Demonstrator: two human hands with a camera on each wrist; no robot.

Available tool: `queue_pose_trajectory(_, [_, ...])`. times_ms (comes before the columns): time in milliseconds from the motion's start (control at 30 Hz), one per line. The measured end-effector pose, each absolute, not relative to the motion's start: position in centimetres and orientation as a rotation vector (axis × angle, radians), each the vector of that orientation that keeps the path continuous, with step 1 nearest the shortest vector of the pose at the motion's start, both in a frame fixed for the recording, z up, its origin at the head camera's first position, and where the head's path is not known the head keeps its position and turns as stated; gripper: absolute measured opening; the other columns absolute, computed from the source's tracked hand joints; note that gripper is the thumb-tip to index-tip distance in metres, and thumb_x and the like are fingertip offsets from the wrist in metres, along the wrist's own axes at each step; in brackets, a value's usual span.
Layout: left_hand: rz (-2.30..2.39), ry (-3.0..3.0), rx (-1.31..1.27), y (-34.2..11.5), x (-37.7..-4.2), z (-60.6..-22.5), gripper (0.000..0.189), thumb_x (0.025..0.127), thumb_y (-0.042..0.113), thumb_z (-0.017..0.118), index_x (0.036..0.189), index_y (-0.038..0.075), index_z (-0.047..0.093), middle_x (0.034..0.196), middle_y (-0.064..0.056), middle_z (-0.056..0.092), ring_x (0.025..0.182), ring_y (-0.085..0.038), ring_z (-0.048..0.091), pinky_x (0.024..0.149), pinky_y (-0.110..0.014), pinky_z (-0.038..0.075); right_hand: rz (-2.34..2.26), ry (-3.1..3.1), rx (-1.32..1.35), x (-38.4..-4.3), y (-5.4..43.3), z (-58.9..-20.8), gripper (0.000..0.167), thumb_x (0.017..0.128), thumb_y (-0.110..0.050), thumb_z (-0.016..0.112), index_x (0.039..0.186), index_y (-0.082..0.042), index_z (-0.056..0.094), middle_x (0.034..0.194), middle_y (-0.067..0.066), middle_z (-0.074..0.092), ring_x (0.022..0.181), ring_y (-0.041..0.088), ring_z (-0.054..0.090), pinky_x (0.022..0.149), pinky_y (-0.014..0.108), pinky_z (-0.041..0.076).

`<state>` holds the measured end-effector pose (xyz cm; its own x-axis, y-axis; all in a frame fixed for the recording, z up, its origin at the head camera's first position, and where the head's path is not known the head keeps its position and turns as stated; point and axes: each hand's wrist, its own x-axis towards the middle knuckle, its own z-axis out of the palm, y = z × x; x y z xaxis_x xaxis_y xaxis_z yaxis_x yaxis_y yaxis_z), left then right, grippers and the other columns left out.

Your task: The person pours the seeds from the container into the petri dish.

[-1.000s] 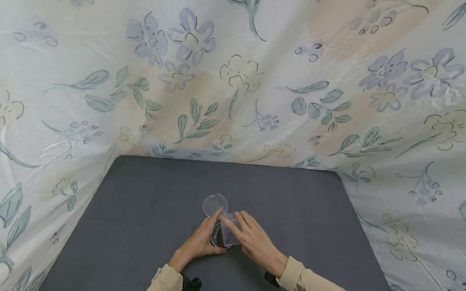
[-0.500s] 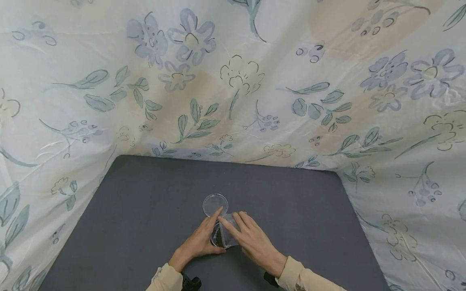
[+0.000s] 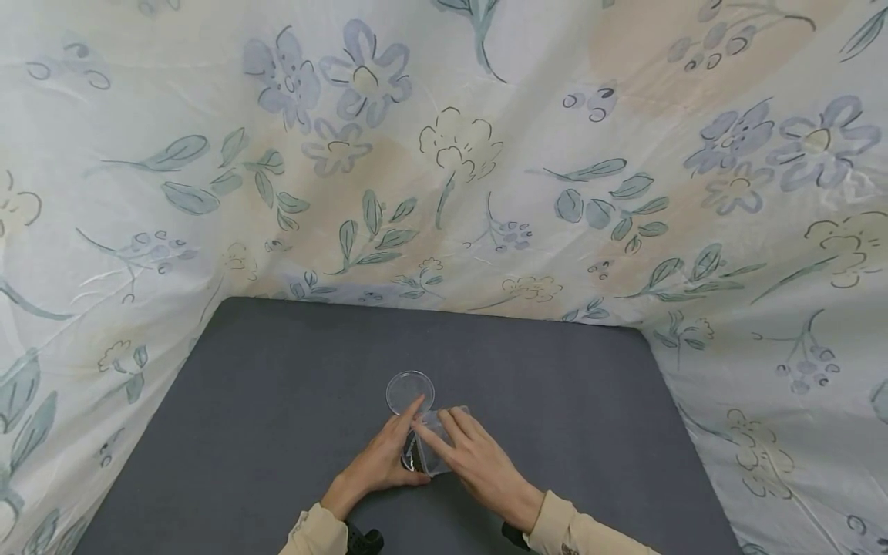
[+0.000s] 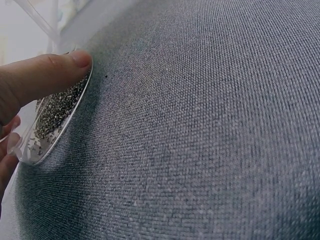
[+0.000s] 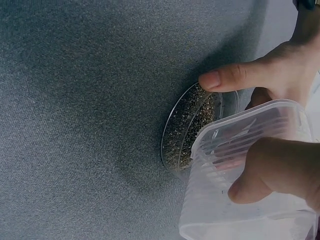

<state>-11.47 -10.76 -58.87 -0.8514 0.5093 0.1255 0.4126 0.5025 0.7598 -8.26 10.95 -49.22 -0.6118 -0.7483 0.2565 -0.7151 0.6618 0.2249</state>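
My left hand (image 3: 375, 462) holds a round clear petri dish (image 5: 172, 127) on the table, thumb on its near rim and fingers round the far side. Dark, grain-like granules (image 4: 57, 112) cover much of the dish floor. With my right hand (image 3: 482, 466) I grip a translucent ribbed plastic box (image 5: 235, 215), tilted on its side, its open mouth facing the dish and overlapping the rim. In the right wrist view, the thumb presses against the box's side. From the head view, box and hands hide most of the dish. Few or no granules show inside the box.
A clear round lid (image 3: 410, 391) lies just beyond my left fingertips. A tiny dark speck (image 4: 106, 76) sits on the grey table cloth (image 3: 291, 385) near the dish. Floral curtains (image 3: 451, 154) hang behind the table and along both sides.
My right hand has shifted slightly left with the plastic box, which covers more of the dish and has turned a little. The left hand, dish and lid stay where they were.
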Motion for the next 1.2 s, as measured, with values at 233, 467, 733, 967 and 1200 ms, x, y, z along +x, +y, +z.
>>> queue_pose_trajectory(233, [1.273, 2.627, 0.811, -10.73, -11.51, -58.88, 0.129, 0.068, 0.032, 0.097, 0.164, 0.007, 0.016, 0.154, -0.020, 0.048, 0.137, -0.038, 0.050, 0.102, -0.060, 0.049, -0.172, -2.553, 1.177, -8.15, 11.04, -49.20, 0.103, 0.073, -0.011, 0.092, 0.159, -0.025, 0.037, 0.139, 0.010, 0.056, 0.124, 0.024, 0.057, 0.099, 0.034, 0.054])
queue_pose_trajectory(467, [1.277, 2.620, 0.793, -10.68, -11.50, -58.87, 0.129, 0.067, 0.033, 0.097, 0.165, 0.008, 0.016, 0.152, -0.021, 0.051, 0.138, -0.039, 0.049, 0.103, -0.060, 0.049, -0.193, -2.527, 1.192, -8.18, 11.02, -49.17, 0.103, 0.072, -0.014, 0.093, 0.158, -0.025, 0.037, 0.139, 0.011, 0.056, 0.124, 0.023, 0.057, 0.100, 0.033, 0.053])
queue_pose_trajectory(733, [1.279, 2.615, 0.791, -10.66, -11.47, -58.75, 0.129, 0.067, 0.033, 0.097, 0.164, 0.008, 0.016, 0.151, -0.020, 0.053, 0.137, -0.037, 0.051, 0.102, -0.060, 0.049, -0.246, -2.541, 1.224, -8.13, 11.02, -48.88, 0.106, 0.071, -0.020, 0.094, 0.159, -0.026, 0.035, 0.144, 0.012, 0.055, 0.130, 0.025, 0.056, 0.104, 0.034, 0.052])
queue_pose_trajectory(967, [1.281, 2.625, 0.808, -10.58, -11.42, -58.66, 0.129, 0.067, 0.033, 0.097, 0.164, 0.007, 0.017, 0.152, -0.021, 0.052, 0.137, -0.037, 0.052, 0.102, -0.059, 0.049, -0.321, -2.507, 1.229, -8.11, 10.99, -48.91, 0.107, 0.070, -0.024, 0.095, 0.158, -0.026, 0.034, 0.143, 0.012, 0.056, 0.130, 0.024, 0.056, 0.105, 0.033, 0.051])
queue_pose_trajectory(1200, [1.280, 2.624, 0.795, -10.53, -11.32, -58.90, 0.129, 0.067, 0.034, 0.097, 0.164, 0.008, 0.016, 0.150, -0.021, 0.053, 0.136, -0.038, 0.052, 0.102, -0.059, 0.049, -0.293, -2.517, 1.235, -8.04, 11.05, -48.94, 0.107, 0.069, -0.022, 0.095, 0.158, -0.025, 0.035, 0.144, 0.012, 0.056, 0.131, 0.025, 0.056, 0.105, 0.034, 0.052])
